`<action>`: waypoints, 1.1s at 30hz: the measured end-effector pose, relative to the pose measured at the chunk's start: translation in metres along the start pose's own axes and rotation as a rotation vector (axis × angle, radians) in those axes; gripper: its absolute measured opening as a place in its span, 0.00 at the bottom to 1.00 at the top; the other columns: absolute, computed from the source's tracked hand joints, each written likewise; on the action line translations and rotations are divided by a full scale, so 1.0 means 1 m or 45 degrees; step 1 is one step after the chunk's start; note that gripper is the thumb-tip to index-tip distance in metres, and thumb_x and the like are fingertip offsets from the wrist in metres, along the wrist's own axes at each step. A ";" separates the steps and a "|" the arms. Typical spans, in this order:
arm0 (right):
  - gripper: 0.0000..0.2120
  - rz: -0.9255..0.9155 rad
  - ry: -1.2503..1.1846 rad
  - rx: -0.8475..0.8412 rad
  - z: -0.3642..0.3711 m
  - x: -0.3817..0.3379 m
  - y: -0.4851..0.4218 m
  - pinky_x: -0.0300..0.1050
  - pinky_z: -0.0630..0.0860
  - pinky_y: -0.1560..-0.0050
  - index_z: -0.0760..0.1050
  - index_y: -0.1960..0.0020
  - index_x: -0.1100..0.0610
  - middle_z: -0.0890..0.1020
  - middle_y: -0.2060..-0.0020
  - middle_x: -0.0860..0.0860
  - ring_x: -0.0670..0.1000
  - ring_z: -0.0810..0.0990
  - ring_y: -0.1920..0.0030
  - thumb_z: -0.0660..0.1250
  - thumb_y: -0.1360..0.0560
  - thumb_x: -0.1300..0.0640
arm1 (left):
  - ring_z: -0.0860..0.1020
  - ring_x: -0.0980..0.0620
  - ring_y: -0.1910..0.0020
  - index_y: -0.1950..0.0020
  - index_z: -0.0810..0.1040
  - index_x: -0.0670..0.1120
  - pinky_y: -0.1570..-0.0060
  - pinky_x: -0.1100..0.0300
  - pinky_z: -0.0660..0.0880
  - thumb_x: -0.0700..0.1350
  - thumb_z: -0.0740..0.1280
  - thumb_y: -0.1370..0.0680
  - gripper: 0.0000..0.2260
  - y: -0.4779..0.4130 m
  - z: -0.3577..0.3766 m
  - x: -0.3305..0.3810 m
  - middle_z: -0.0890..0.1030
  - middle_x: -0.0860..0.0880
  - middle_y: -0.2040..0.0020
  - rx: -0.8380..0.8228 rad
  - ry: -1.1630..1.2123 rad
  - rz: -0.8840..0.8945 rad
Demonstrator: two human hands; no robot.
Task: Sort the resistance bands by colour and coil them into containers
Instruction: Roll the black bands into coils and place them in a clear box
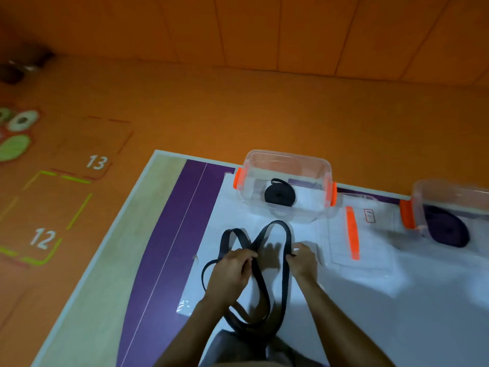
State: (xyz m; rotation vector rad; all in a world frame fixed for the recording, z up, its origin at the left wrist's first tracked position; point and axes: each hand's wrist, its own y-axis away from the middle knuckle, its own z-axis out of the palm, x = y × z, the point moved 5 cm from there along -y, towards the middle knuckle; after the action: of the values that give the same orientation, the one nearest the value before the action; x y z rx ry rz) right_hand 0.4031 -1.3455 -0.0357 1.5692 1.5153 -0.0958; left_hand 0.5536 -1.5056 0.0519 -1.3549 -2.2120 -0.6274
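A long black resistance band [260,283] lies in loose loops on the white sheet [370,300] in front of me. My left hand [232,271] grips its strands near the middle crossing. My right hand [304,260] pinches the right strand of the same band. Beyond the hands stands a clear container [287,165] with orange clips, holding a coiled black band [280,195]. At the right edge a second clear container [447,192] holds a coiled dark purple band [447,231].
A clear lid [370,250] with an orange strip lies flat between the two containers. The sheet rests on a purple and wood-coloured board [158,247] on an orange floor [238,115] with numbered squares 12 and 13 at left. Green and white shapes lie far left.
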 end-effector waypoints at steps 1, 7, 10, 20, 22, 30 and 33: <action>0.09 -0.031 -0.021 0.024 -0.002 -0.002 0.005 0.50 0.83 0.50 0.83 0.44 0.56 0.88 0.49 0.55 0.58 0.86 0.51 0.70 0.22 0.64 | 0.82 0.52 0.45 0.34 0.82 0.51 0.48 0.60 0.81 0.42 0.67 0.17 0.12 0.003 0.002 0.000 0.84 0.52 0.41 0.005 0.024 -0.009; 0.16 -0.357 -0.281 0.063 -0.027 -0.018 0.051 0.46 0.83 0.54 0.79 0.50 0.43 0.84 0.57 0.42 0.42 0.84 0.56 0.71 0.22 0.65 | 0.74 0.49 0.32 0.23 0.70 0.50 0.34 0.52 0.77 0.40 0.70 0.18 0.24 -0.009 0.004 0.015 0.74 0.48 0.28 0.136 0.213 -0.013; 0.17 -0.431 -0.426 0.039 -0.047 -0.026 0.071 0.49 0.86 0.55 0.80 0.49 0.45 0.84 0.55 0.38 0.43 0.83 0.53 0.70 0.22 0.69 | 0.71 0.49 0.29 0.19 0.66 0.48 0.29 0.53 0.70 0.44 0.71 0.18 0.29 -0.024 0.004 0.024 0.71 0.48 0.24 0.146 0.300 -0.068; 0.17 -0.346 -0.863 -0.088 -0.082 -0.033 0.101 0.49 0.87 0.54 0.78 0.37 0.51 0.81 0.44 0.58 0.56 0.88 0.48 0.69 0.20 0.68 | 0.80 0.65 0.40 0.38 0.82 0.52 0.42 0.74 0.72 0.48 0.76 0.20 0.12 -0.022 0.000 0.070 0.84 0.65 0.45 0.075 0.570 0.156; 0.15 -0.320 -0.923 -0.174 -0.081 -0.038 0.106 0.50 0.86 0.50 0.78 0.35 0.51 0.81 0.42 0.57 0.54 0.88 0.47 0.67 0.18 0.66 | 0.80 0.65 0.44 0.39 0.84 0.51 0.45 0.75 0.72 0.48 0.77 0.21 0.11 -0.020 -0.005 0.080 0.85 0.63 0.47 0.135 0.497 0.196; 0.05 -0.278 -0.984 0.018 -0.092 -0.051 0.122 0.49 0.87 0.54 0.81 0.45 0.54 0.86 0.51 0.54 0.54 0.89 0.52 0.74 0.19 0.55 | 0.79 0.57 0.53 0.39 0.84 0.50 0.51 0.64 0.76 0.50 0.78 0.23 0.13 -0.010 -0.004 0.096 0.85 0.56 0.47 0.087 0.310 0.240; 0.02 -0.289 -0.979 0.113 -0.096 -0.051 0.125 0.47 0.86 0.57 0.83 0.48 0.54 0.87 0.50 0.52 0.54 0.89 0.53 0.74 0.20 0.58 | 0.80 0.55 0.51 0.39 0.85 0.51 0.48 0.58 0.78 0.50 0.78 0.23 0.14 -0.008 -0.009 0.103 0.87 0.57 0.48 0.130 0.265 0.269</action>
State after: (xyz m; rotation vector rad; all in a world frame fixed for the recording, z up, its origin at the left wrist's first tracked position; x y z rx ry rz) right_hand 0.4434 -1.2993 0.1182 1.2032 1.0632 -0.8085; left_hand 0.5057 -1.4430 0.1197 -1.3810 -1.8817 -0.5437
